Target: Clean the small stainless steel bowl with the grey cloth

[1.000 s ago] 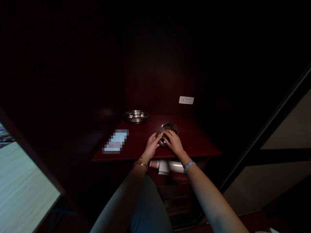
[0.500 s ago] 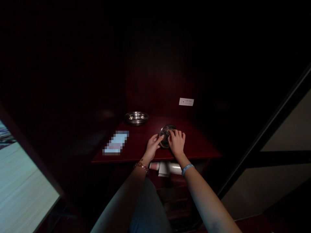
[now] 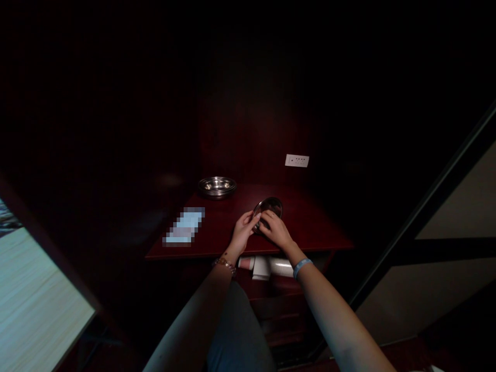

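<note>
A shiny metal bowl is tilted up above the dark red shelf, its hollow side facing me. My left hand grips its left rim, thumb on the inside. My right hand lies over the lower part of the bowl with the fingers curled inward. Whatever those fingers may hold is hidden in shadow. Farther back on the left rests a stack of metal bowls.
A pixelated pale rectangle lies at the shelf's left. White paper cups and a small white box sit on the level below. A socket plate is on the back wall. A pale wooden tabletop stands at lower left.
My right hand has slid down and to the left across the inside of the bowl, leaving more of its upper part visible. My left hand keeps its grip.
</note>
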`<control>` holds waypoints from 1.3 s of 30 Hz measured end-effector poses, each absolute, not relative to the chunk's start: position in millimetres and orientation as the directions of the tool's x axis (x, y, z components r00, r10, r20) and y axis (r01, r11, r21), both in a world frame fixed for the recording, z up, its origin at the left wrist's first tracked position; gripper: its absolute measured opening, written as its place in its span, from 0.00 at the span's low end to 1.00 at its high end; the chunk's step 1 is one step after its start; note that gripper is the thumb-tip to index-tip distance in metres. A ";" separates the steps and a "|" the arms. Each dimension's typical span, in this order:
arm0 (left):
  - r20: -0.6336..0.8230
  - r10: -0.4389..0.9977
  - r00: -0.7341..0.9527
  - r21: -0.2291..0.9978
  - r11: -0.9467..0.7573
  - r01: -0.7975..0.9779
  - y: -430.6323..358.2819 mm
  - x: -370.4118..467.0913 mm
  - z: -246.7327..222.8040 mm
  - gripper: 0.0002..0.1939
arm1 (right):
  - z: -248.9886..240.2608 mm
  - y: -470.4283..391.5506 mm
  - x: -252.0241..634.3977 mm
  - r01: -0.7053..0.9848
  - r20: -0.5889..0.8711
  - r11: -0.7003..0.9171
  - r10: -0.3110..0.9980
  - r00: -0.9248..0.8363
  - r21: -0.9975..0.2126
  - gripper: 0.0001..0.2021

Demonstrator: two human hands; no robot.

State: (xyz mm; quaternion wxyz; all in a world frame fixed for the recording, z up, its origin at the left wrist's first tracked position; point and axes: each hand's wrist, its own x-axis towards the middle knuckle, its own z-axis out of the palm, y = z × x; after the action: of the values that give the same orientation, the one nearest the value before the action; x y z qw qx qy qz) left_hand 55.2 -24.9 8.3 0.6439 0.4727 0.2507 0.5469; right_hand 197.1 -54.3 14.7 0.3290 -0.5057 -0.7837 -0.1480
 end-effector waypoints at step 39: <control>0.149 0.888 0.436 0.912 0.047 -0.408 -30.4 56.3 13.7 0.24 | 20.2 -63.8 198.8 0.988 0.780 -0.115 0.607 0.151 -0.102 0.14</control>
State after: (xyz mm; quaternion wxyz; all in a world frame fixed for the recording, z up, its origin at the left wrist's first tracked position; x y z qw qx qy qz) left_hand 56.3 -30.4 13.7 0.6828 0.5016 0.2392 0.4744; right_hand 198.8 -63.8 20.2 0.3234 -0.6864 -0.5811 -0.2943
